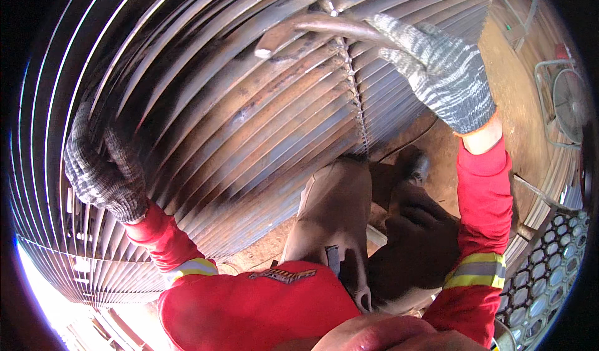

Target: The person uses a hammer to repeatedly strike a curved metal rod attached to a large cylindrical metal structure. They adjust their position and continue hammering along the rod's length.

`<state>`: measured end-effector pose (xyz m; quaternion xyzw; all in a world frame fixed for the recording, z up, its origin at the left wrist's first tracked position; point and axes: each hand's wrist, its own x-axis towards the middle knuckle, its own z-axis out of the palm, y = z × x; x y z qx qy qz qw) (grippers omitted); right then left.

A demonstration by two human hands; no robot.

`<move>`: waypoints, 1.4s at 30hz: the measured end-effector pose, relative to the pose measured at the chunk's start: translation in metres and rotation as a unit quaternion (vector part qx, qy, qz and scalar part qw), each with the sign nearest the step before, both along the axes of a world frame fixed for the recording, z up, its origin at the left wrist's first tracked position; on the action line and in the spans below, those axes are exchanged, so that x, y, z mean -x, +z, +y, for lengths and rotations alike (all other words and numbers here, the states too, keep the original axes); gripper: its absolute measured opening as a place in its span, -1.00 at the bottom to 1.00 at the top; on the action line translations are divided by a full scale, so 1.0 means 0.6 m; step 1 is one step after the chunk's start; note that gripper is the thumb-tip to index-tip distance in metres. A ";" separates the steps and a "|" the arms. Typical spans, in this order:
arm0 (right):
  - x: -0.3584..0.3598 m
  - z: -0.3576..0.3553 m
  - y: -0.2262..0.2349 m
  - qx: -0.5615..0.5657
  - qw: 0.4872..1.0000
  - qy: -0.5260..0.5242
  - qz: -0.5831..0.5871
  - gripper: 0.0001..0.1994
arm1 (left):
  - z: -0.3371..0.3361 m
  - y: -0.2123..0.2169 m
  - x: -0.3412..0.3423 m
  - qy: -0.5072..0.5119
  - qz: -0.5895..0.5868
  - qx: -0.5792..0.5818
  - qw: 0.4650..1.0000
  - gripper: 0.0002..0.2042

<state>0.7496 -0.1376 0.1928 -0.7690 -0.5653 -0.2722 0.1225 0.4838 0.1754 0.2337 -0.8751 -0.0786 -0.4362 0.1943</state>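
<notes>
Rust-brown and smoothly rounded, the bent metal bar [334, 25] lies across the upper middle of the view, in front of the large curved wall of grey and rust-streaked metal slats [243, 117]; its far end turns down to the left and finishes in a small pale, bright tip, while its other end runs into the right hand [440, 70]. Whether the bar touches the slats behind it cannot be told. Long, narrow and closely set, the slats sweep in parallel arcs, browner in the middle and darker toward the left, and a rough, beaded metal seam [357, 95] crosses them from the top down toward the person's knee. In a grey-and-white knitted glove with an orange cuff edge, the right hand is closed on the bar, fingers on its upper side and thumb below. Well apart from it, at the left of the slats, the left hand [106, 173] wears a darker, soiled knitted glove; its digits stand a little spread, with a gap between them, and the fingertips reach up to the slats. Shadow hides whether they pinch one of the slats or merely rest there.
</notes>
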 end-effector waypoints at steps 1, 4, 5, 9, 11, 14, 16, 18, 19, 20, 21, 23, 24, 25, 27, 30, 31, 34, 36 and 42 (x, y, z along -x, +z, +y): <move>-0.002 0.002 0.002 0.021 0.999 -0.014 -0.019 -0.49 | 0.000 0.000 -0.001 0.003 -0.004 -0.010 1.000 -0.71; 0.029 -0.008 0.035 0.106 0.991 -0.053 -0.063 -0.52 | 0.000 0.000 -0.004 0.001 -0.011 -0.024 1.000 -0.71; 0.039 -0.012 0.045 0.112 0.992 -0.037 -0.036 -0.53 | -0.001 0.000 -0.002 0.015 -0.002 -0.024 1.000 -0.71; 0.011 -0.009 0.009 0.053 0.996 -0.061 0.038 -0.59 | -0.011 0.000 -0.001 0.017 -0.003 0.005 1.000 -0.70; -0.005 -0.007 -0.004 0.013 1.000 -0.015 0.014 -0.59 | -0.012 0.001 -0.001 0.010 -0.018 0.004 1.000 -0.71; 0.014 -0.006 0.009 0.017 0.999 0.008 -0.032 -0.57 | 0.000 0.003 -0.004 -0.004 -0.031 -0.039 0.999 -0.71; 0.025 -0.010 0.023 0.012 0.999 0.027 -0.022 -0.58 | -0.006 0.005 -0.006 0.029 -0.018 -0.040 0.999 -0.71; 0.044 -0.020 0.040 0.037 0.999 0.012 -0.018 -0.56 | -0.015 0.010 -0.006 0.043 -0.017 -0.030 0.998 -0.71; 0.053 -0.024 0.051 0.047 0.999 0.012 -0.022 -0.54 | -0.014 0.011 -0.002 0.046 -0.016 -0.024 0.999 -0.71; 0.059 -0.028 0.063 0.058 0.998 0.013 -0.026 -0.52 | -0.013 0.011 0.001 0.050 -0.015 -0.018 0.999 -0.70; 0.063 -0.028 0.071 0.066 0.997 0.014 -0.030 -0.49 | -0.011 0.010 0.003 0.038 -0.021 -0.013 0.999 -0.70; 0.064 -0.029 0.076 0.055 0.998 0.035 -0.021 -0.46 | -0.006 0.009 0.007 0.017 -0.031 -0.004 0.999 -0.68; 0.066 -0.033 0.080 0.067 0.997 0.027 -0.018 -0.45 | -0.004 0.009 0.007 0.040 -0.011 -0.008 0.999 -0.65; 0.067 -0.035 0.084 0.078 0.997 0.020 -0.015 -0.44 | -0.005 0.008 0.004 0.042 -0.014 -0.011 0.999 -0.64; 0.067 -0.035 0.089 0.050 0.998 0.043 0.011 -0.42 | -0.011 0.006 0.001 0.053 -0.018 -0.018 0.998 -0.62; 0.064 -0.035 0.098 0.026 0.998 0.049 0.021 -0.42 | -0.014 0.013 0.006 0.060 -0.010 -0.014 0.998 -0.60; 0.061 -0.032 0.101 0.009 0.998 0.051 0.023 -0.43 | -0.015 0.015 0.007 0.058 -0.009 -0.010 0.998 -0.60; 0.066 -0.018 0.116 0.022 0.999 -0.018 0.017 -0.47 | -0.012 0.013 0.008 0.062 -0.009 -0.004 0.998 -0.59; 0.059 -0.011 0.111 0.024 0.999 -0.041 0.008 -0.48 | -0.013 0.015 0.007 0.062 -0.007 -0.005 0.998 -0.59; 0.056 0.003 0.117 -0.024 0.999 0.030 0.028 -0.51 | -0.018 0.016 0.008 0.074 -0.004 0.023 0.997 -0.60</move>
